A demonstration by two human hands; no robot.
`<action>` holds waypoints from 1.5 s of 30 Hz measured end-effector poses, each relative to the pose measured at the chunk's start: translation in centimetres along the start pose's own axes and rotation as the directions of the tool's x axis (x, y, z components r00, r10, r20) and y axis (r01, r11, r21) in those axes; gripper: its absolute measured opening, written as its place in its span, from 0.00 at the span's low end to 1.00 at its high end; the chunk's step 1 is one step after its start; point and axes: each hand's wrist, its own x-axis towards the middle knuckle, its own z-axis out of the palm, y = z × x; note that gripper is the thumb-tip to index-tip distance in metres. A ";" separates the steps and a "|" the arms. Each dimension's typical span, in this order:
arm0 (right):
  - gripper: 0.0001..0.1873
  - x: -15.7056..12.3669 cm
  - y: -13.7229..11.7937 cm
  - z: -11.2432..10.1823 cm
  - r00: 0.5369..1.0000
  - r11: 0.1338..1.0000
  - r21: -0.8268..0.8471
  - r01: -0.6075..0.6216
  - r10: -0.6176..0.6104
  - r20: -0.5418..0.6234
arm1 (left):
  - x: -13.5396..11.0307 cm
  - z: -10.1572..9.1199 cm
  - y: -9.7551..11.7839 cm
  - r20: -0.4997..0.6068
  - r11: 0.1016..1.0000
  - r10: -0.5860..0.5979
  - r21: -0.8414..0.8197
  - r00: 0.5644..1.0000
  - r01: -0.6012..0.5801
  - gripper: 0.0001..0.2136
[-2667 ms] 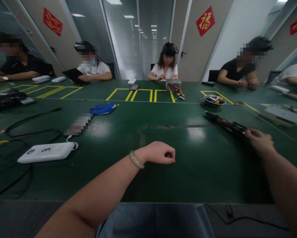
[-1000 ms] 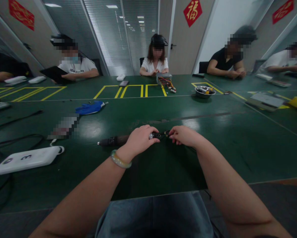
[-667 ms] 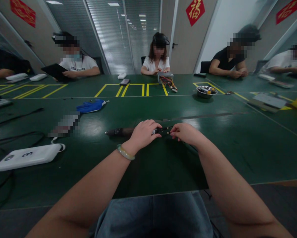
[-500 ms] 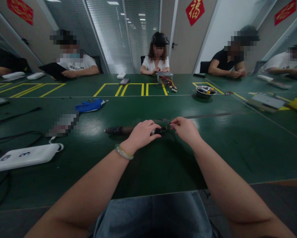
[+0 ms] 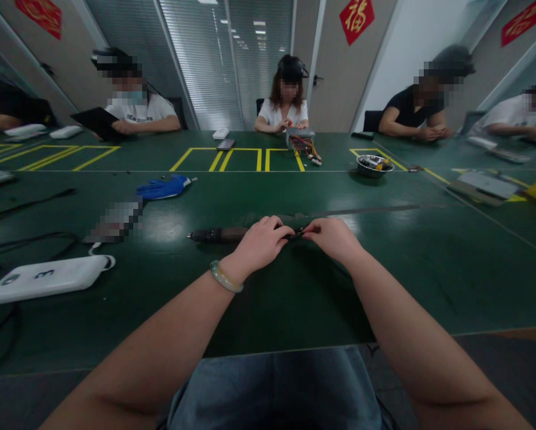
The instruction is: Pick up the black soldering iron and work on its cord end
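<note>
A dark electric screwdriver lies on the green table, its metal tip pointing left. My left hand is closed over its rear part, thumb and fingers gripping near the back end. My right hand pinches a small dark piece at that same rear end, apparently a cable plug, though the fingers hide most of it. The fingertips of both hands almost meet there.
A white power bank with a short cable joins a phone-like device at left. Beyond lies a blue glove. A metal bowl of small parts stands far right. Black cables run along the left; several people sit opposite.
My right hand has moved slightly left and down, bringing its pinched fingers against the screwdriver's rear end. My left fingers have closed in towards them.
</note>
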 end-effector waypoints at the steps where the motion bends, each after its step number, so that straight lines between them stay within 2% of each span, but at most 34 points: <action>1: 0.05 0.0 0.0 0.0 1.000 1.000 0.000 -0.001 0.001 -0.001 | 0.0 0.0 0.0 -0.002 1.000 -0.002 -0.008 1.000 0.002 0.12; 11: 0.05 0.3 0.0 1.0 1.000 1.000 0.010 0.013 -0.013 0.013 | 0.1 0.1 -0.3 -0.005 0.999 -0.007 -0.040 1.000 0.006 0.12; 24: 0.03 0.4 -0.1 1.8 1.000 0.993 0.120 -0.002 0.003 -0.005 | 0.1 0.2 -0.4 -0.017 0.999 -0.015 -0.045 1.000 0.015 0.12; 26: 0.07 0.5 -0.1 2.1 1.000 0.986 0.166 -0.011 0.014 -0.016 | 0.1 0.1 -0.4 -0.017 0.999 -0.014 -0.044 1.000 0.013 0.12; 30: 0.22 0.9 0.0 2.6 1.000 0.980 0.201 -0.006 0.004 0.011 | 0.2 0.2 -0.5 -0.026 0.999 -0.008 -0.044 1.000 0.007 0.12; 34: 0.16 1.2 0.0 2.7 0.997 0.991 0.137 -0.006 -0.004 0.072 | 0.1 0.3 -0.5 -0.033 0.999 -0.007 -0.047 0.999 0.006 0.12; 38: 0.13 1.2 -0.1 2.6 0.997 0.987 0.159 -0.006 -0.006 0.080 | 0.1 0.3 -0.5 -0.042 0.999 -0.005 -0.050 0.999 0.003 0.12; 45: 0.21 1.0 0.6 2.4 0.995 0.971 0.230 0.059 -0.075 0.061 | -0.1 0.0 -0.2 -0.032 1.000 0.015 -0.009 0.999 -0.015 0.12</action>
